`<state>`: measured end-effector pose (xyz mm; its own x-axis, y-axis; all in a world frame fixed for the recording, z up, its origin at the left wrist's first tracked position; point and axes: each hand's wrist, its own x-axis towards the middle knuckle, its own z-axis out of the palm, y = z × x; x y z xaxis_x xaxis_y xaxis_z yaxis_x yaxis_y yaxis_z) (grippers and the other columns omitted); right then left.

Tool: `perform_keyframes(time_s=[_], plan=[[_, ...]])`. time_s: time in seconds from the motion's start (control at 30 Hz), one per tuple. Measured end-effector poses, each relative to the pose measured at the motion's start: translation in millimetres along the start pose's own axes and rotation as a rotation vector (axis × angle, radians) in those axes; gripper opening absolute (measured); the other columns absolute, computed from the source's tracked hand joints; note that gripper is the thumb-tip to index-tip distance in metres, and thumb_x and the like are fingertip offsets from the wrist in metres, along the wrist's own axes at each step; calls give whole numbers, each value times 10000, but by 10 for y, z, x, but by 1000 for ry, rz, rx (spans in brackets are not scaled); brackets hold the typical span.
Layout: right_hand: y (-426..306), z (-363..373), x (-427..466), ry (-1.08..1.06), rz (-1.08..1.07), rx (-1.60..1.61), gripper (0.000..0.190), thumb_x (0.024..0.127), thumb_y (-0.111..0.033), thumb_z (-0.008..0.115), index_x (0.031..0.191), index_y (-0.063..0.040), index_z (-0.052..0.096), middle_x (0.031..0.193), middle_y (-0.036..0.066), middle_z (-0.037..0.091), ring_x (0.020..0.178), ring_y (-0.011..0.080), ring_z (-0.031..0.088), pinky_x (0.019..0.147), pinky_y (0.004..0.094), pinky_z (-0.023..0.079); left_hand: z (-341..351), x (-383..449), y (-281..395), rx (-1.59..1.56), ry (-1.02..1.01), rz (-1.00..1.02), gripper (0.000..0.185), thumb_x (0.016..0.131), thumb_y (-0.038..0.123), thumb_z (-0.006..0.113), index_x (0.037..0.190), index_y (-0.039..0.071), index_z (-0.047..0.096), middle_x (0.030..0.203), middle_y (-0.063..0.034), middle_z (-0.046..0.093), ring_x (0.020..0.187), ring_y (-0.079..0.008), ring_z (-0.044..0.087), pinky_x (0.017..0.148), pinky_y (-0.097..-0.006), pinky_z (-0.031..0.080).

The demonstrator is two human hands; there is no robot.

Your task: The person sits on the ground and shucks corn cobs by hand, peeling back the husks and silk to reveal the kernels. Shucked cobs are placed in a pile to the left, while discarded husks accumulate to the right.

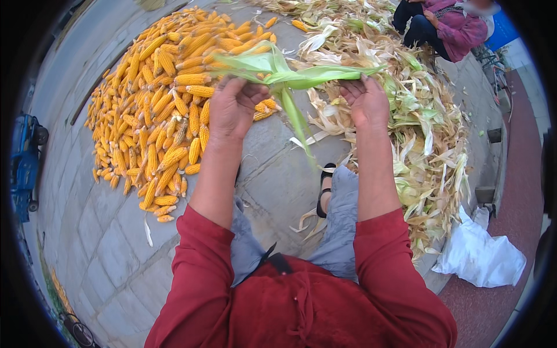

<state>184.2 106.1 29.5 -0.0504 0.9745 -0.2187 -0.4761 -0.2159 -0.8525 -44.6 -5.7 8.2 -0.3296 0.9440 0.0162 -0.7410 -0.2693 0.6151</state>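
Stretched between my two hands are long green corn husk leaves (300, 77), with one strip hanging down in the middle. My left hand (237, 102) grips one end, in front of the heap of husked yellow corn cobs (161, 100). At the other end my right hand (364, 96) pinches the tapered tip between thumb and fingers. Behind that hand spreads a pile of dry and green husks (417, 130). The left part of the leaves is blurred, and some fingers are hidden under them.
A seated person in a pink top (461, 32) is beyond the husk pile, at the upper right. A white sack (481, 254) lies at the right. Grey paving slabs (117, 248) run under everything, and a blue vehicle (24, 161) stands far left.
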Motion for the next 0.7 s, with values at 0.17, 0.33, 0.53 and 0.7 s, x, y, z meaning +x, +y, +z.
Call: perform_keyframes(time_s=[0.17,0.33,0.53,0.7], plan=[[-44,-104,111,155,-33,132,162,930,-123,456,1017,-4,523,933,152,630,832,268,643,659,381,540,19,-7,-34,-38,165,-13,93,869,56,496,930,15,552,808,-134,646,669,-244,633,652,-404,546],[-144,-292,214,171,-79,197,220,955,-161,418,1085,-5,502,1044,150,590,958,274,587,794,430,508,-31,10,16,-28,261,-1,91,870,68,497,938,29,542,797,-102,628,656,-240,605,641,-421,528],[-84,-363,380,186,-222,294,143,937,-163,466,948,-48,549,801,65,605,690,184,601,594,330,515,-13,51,-46,285,186,-76,183,878,146,540,990,3,570,841,-91,617,741,-182,625,637,-319,537],[-211,-264,149,47,-230,-210,245,896,-163,550,1071,9,554,799,65,608,638,147,590,589,303,533,-90,92,46,788,341,233,318,884,171,559,1096,-66,563,1037,-112,595,969,-180,545,886,-292,418]])
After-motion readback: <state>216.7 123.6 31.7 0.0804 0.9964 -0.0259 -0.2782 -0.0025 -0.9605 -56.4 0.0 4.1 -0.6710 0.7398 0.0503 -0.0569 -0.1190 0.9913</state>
